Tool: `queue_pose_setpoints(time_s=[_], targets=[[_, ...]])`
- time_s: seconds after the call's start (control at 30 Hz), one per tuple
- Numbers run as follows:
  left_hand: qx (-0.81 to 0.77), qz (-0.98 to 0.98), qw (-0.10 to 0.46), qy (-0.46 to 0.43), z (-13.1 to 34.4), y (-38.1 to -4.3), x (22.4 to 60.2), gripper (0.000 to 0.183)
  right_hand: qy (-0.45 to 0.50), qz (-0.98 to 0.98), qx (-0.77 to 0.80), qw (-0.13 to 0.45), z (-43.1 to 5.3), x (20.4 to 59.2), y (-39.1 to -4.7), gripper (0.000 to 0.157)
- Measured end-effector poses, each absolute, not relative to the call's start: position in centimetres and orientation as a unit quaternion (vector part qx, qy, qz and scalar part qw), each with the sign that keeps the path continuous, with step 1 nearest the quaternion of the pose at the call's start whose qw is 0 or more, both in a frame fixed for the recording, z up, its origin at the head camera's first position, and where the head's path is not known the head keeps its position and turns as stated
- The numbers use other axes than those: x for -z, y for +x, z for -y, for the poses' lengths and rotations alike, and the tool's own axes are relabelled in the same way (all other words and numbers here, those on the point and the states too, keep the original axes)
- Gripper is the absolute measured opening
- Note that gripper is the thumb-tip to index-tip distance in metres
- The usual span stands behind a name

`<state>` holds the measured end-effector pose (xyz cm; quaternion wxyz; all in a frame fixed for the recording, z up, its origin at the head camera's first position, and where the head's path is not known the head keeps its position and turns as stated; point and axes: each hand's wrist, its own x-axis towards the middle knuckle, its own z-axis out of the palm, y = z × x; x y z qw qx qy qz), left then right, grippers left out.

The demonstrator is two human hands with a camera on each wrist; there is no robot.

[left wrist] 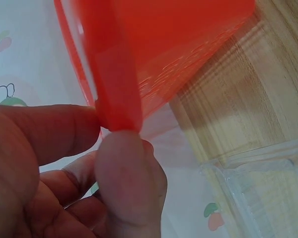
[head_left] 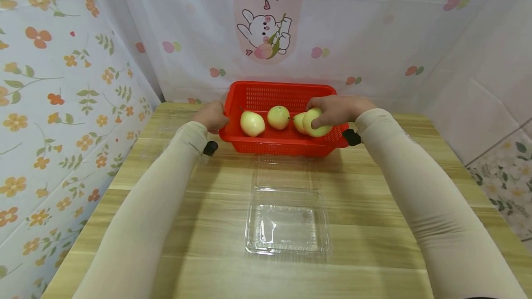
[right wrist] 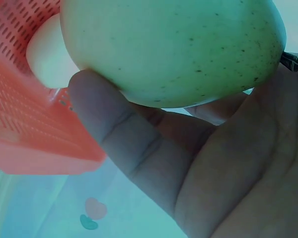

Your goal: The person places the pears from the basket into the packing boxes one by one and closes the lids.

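Three pears (head_left: pixel 252 124) in red basket (head_left: pixel 274 145); right grip (head_left: pixel 340 109) holds another (head_left: pixel 310 126), left grip (head_left: pixel 210 116) the rim (left wrist: pixel 114 94).

Wood-look tabletop (head_left: pixel 374 243), floral cloth (head_left: pixel 54 105) at left; white rabbit-printed cloth (head_left: pixel 374 36) behind

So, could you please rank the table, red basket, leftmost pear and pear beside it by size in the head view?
1. Table
2. Red basket
3. Leftmost pear and pear beside it: too alike to rank surely
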<state>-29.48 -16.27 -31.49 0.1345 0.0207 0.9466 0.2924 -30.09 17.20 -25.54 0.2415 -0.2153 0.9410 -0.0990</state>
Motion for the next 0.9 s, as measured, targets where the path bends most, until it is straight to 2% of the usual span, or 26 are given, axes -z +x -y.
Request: queue_pose_setpoints(time_s=[0.9], targets=[[-0.305, -0.942, 0.138, 0.007, 16.3, -29.8, 31.8, 0.016, -0.250, -0.946, 0.114, 0.171, -17.9, 25.2, -27.2, 0.047]])
